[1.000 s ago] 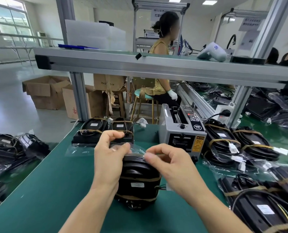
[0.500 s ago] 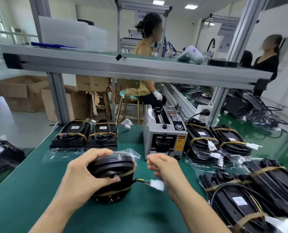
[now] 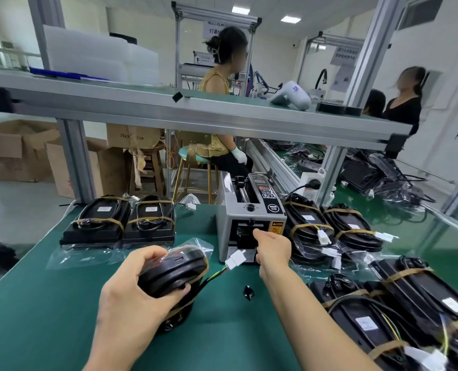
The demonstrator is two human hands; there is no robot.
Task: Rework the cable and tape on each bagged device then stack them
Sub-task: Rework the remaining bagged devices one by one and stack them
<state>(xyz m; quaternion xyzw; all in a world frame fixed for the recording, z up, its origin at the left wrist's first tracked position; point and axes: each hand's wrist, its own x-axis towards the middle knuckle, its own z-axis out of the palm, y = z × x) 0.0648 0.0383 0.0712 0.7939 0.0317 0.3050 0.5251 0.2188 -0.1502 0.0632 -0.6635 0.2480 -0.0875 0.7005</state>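
On the green bench, far left, two taped devices (image 3: 119, 222) lie side by side near the back edge, bags flat in front of them. Coming right, the left hand (image 3: 139, 295) grips the bagged device (image 3: 174, 277), fingers curled over its rounded top and thumb under, tipping it up on edge on the mat. A moment ago both hands were fussing at the top of it; now the right hand (image 3: 273, 250) has left it and gone out to the mouth of the tape dispenser (image 3: 249, 218). Its fingers look curled toward the slot, but whether they've pinched a strip yet, I can't tell. The white connector (image 3: 235, 259) on its cable pokes out free between device and dispenser, so the lead looks ready to be strapped down with fresh tape.

Room to move: bare mat in front and left of the device, with a small black scrap (image 3: 248, 292) just right of it. Further right it's crowded, a pile of waiting devices (image 3: 383, 303) running along that edge, touching and overlapping. The finished pair at back left looks the likely stacking spot, well apart from the working hand.
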